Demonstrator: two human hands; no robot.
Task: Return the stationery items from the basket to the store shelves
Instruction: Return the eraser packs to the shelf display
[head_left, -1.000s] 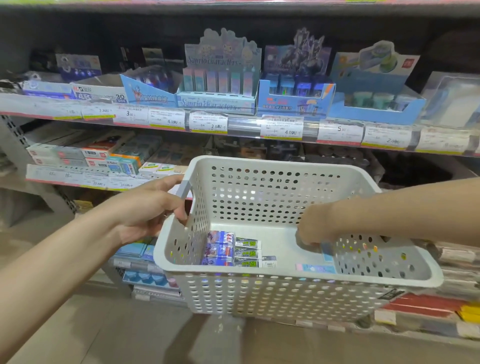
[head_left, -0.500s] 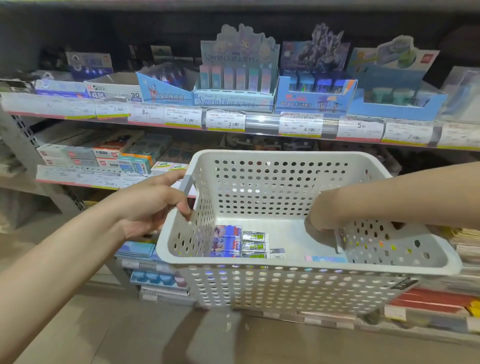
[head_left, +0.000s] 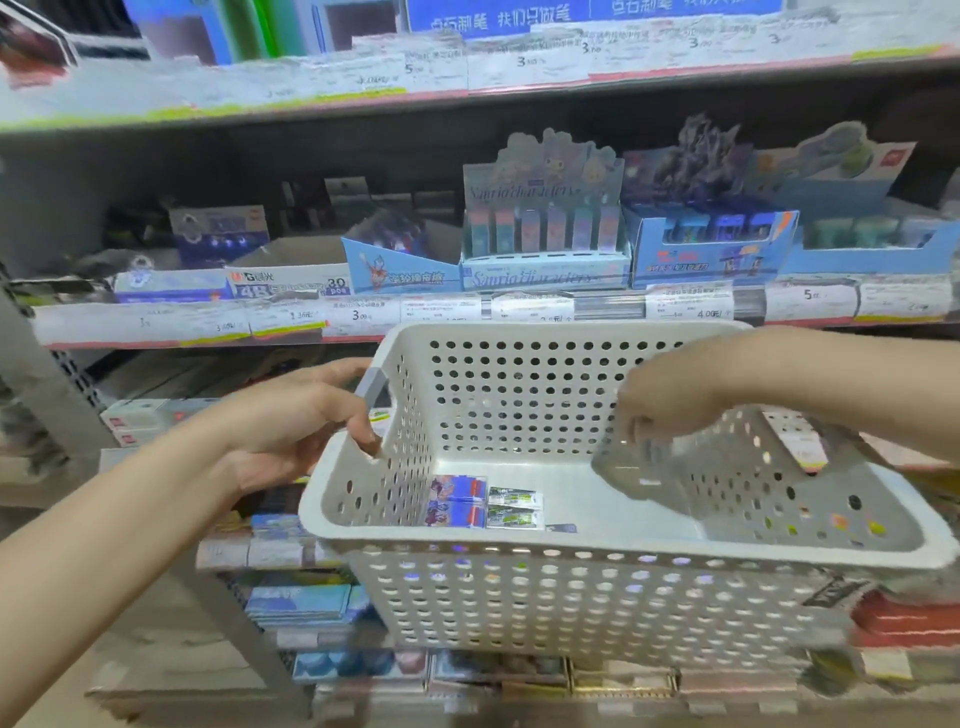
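Observation:
I hold a white perforated basket (head_left: 571, 553) in front of the store shelves. My left hand (head_left: 291, 421) is closed on its grey left handle. Inside, at the front left of the floor, lie two blue packs (head_left: 457, 501), two green-and-white packs (head_left: 514, 509) and a small dark item (head_left: 562, 528). My right hand (head_left: 660, 400) hovers above the basket floor on the right, its fingers pinched on a small pale item that is too blurred to identify.
Behind the basket, a shelf with price labels (head_left: 363, 317) carries a pastel display box (head_left: 543, 244), a blue display box (head_left: 711, 249) and a white carton (head_left: 291, 283). Another shelf runs above, and lower shelves hold more packs (head_left: 301, 597).
My right hand has risen from the basket floor with its fingers pinched. The pale flat item at the front right of the floor is gone. The view has tilted up.

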